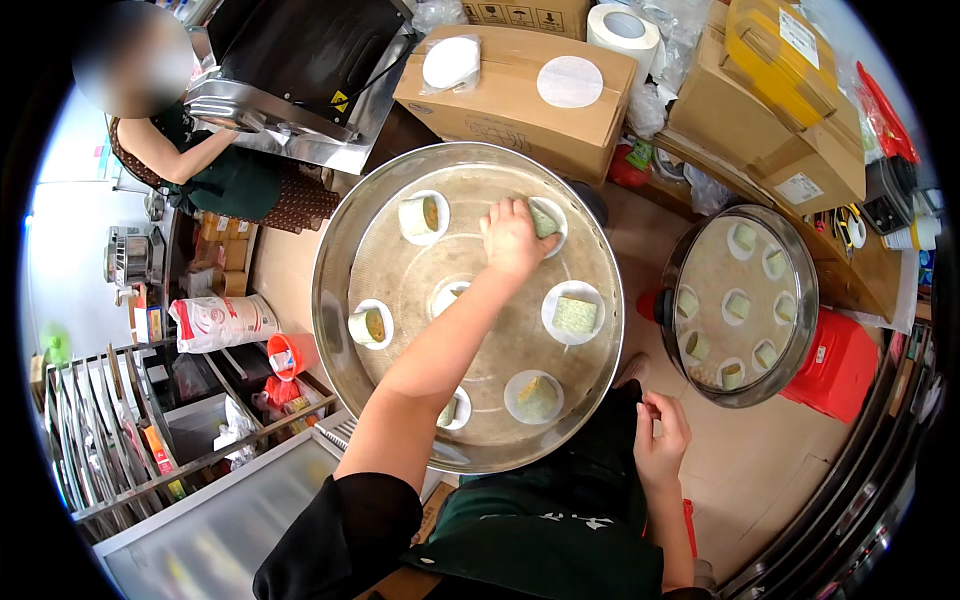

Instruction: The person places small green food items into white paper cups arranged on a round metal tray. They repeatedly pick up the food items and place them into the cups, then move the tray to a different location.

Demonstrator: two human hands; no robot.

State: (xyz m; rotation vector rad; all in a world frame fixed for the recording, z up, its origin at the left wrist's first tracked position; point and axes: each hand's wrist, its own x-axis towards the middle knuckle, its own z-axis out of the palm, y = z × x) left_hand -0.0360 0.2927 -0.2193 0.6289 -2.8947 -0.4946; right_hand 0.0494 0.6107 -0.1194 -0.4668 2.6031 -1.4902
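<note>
A large round steamer tray [480, 352] with a metal rim lies before me. On its mesh-like base, several pale green rolls sit on round white papers, some showing an orange-brown filling at the cut end. My left hand [514, 240] reaches across to the far right part of the tray. Between its thumb and fingers is a green roll [543, 222], partly hidden by the hand, on its paper. My forearm covers most of the middle paper [444, 298]. Nearest me on the right is another roll [537, 397]. Outside the tray, my right hand [664, 435] hangs loosely curled, holding nothing.
A second round steamer [739, 360] with similar rolls stands at right beside a red plastic container [836, 367]. Beyond the tray is a cardboard box [510, 97] with paper rounds on top. A person [232, 176] works at far left by a black machine [300, 56].
</note>
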